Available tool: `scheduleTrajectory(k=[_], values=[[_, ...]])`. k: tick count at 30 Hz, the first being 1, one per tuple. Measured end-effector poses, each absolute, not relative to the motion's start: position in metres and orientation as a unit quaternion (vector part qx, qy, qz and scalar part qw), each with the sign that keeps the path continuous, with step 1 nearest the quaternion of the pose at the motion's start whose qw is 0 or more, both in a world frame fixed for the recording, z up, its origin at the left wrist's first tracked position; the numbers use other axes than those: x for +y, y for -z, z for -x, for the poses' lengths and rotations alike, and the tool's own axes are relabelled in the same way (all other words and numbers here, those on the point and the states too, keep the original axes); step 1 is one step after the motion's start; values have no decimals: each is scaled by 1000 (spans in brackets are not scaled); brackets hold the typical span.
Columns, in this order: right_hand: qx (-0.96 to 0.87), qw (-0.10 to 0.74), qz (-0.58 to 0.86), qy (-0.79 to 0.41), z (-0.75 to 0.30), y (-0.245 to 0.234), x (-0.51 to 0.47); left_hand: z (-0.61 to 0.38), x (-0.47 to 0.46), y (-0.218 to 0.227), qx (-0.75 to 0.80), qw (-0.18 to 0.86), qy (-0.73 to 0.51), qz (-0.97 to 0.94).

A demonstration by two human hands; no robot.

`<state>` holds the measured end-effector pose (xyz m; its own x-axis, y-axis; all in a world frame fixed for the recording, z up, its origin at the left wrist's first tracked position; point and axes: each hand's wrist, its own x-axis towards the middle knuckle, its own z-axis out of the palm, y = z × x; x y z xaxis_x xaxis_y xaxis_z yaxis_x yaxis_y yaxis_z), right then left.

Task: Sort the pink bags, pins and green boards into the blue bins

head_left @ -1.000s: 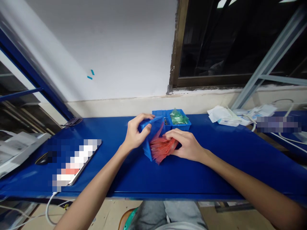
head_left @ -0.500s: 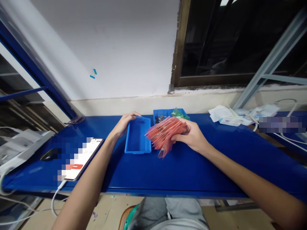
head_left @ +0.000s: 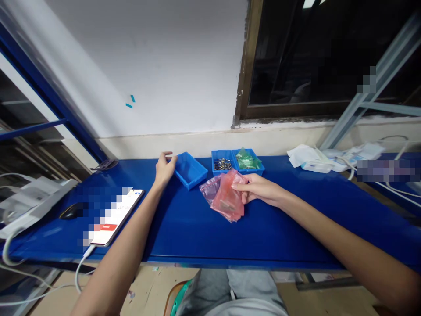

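My right hand pinches a fanned stack of thin red plastic bags over the desk, thumb on top. Small pieces show faintly through the plastic. To the left, my left hand is beside the upper left corner of an empty blue plastic bin, its thumb and fingers apart. Whether the fingertips touch the bin I cannot tell. The bin sits turned at an angle. Behind the bags stand two more blue bins: one holds small metal pieces, the other green plastic bags.
All this is on a blue desk against a wall. A phone on a white cable and a black mouse lie at left, near a white power strip. White packets and cables are at the back right.
The empty bin has turned and moved back, and my left hand has come off its far edge to its corner. My right hand has tilted the red bags down, uncovering the bins behind.
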<state>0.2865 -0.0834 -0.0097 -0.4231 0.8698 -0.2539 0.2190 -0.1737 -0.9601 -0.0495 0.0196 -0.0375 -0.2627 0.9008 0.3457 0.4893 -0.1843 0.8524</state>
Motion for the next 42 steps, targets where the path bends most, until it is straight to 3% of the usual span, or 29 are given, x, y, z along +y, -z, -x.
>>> scheduleTrajectory(k=[5,7,11,16,19,25,28,31,35,39,42], values=[[-576,243,491,-607,-284,13,-85,28,-2,15,567,-32,-500,-654],[-588,252,468,-610,-284,13,-85,11,-19,2,512,-54,-473,-715],[-611,283,376,-637,-289,12,-82,-28,-56,-14,398,30,-336,-853],[-624,334,316,-631,-289,14,-79,-52,-71,-9,381,127,-211,-891],[-620,384,296,-617,-286,14,-80,-52,-69,-6,395,236,-201,-865],[-557,455,305,-624,-281,7,-88,-51,-71,-13,311,560,-282,-714],[-559,445,357,-602,-282,6,-89,-50,-73,-13,305,615,-281,-671],[-628,376,434,-525,-284,10,-86,-51,-73,-6,350,630,-221,-658],[-704,272,527,-390,-290,13,-79,-59,-74,8,412,528,-185,-720],[-748,89,630,-191,-297,5,-77,-69,-79,13,424,200,-226,-854],[-753,47,654,-45,-302,-3,-82,-75,-87,8,404,70,-222,-885]])
